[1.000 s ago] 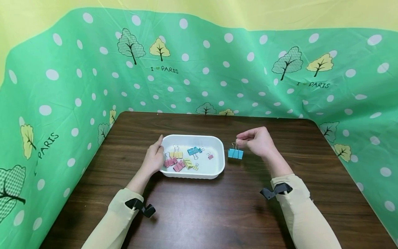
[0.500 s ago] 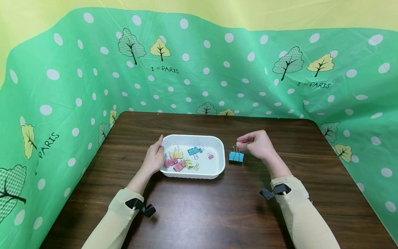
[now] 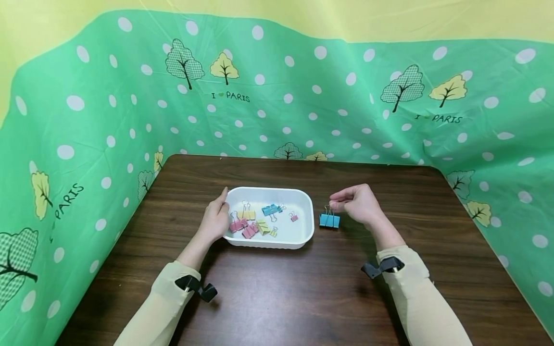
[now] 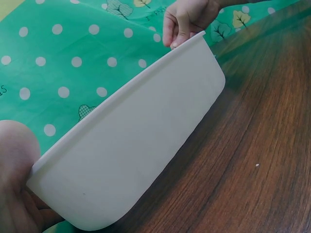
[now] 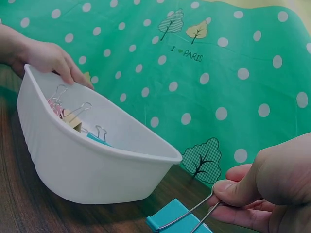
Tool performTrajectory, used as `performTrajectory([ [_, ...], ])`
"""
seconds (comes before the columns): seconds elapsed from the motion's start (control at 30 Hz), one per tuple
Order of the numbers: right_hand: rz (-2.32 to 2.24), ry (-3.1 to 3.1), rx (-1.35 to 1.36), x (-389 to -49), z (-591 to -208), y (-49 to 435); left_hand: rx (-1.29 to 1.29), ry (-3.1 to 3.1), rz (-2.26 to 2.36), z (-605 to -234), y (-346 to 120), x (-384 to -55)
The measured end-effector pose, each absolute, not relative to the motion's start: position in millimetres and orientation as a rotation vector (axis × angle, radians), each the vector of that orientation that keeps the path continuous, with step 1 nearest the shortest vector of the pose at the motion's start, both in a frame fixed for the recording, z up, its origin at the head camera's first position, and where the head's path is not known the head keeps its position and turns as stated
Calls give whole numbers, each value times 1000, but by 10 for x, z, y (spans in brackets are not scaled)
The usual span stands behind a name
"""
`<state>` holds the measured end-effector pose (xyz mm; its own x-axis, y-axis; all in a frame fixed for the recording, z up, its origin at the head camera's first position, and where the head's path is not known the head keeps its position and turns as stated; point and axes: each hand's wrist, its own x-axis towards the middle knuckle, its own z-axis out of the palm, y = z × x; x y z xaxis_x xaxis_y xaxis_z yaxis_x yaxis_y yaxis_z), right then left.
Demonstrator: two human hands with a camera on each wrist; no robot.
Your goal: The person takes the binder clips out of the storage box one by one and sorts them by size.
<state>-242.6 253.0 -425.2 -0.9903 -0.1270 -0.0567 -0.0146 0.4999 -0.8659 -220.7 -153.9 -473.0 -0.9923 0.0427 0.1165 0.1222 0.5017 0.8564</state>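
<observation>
My left hand (image 3: 216, 217) grips the left end of a white plastic tub (image 3: 303, 230), its thumb over the rim. Inside the tub lie several binder clips: yellow (image 3: 246, 215), pink (image 3: 249, 230), blue (image 3: 271, 209) and a small pink one (image 3: 294, 217). Right of the tub, my right hand (image 3: 360, 205) pinches the wire handles of a large blue binder clip (image 3: 330, 221) between thumb and fingers. That clip hangs with its body downward, low by the tabletop; whether it touches the wood I cannot tell. In the right wrist view, the blue clip's body (image 5: 177, 217) is partly cut off.
A dark wooden table (image 3: 277, 293) carries the tub. Green polka-dot cloth (image 3: 303, 105) with printed trees stands behind the table and along both sides. Black straps (image 3: 383, 267) sit on both sleeves.
My right hand has lowered the large blue binder clip slightly, toward the table's near side. The left hand and the tub have stayed in place.
</observation>
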Motion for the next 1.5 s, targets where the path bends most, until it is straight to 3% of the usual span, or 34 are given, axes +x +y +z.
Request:
performTrajectory([
  [1.5, -1485, 2559, -118, -2472, -4365, 2537, -135, -2666, -1491, -4729, -1547, -2218],
])
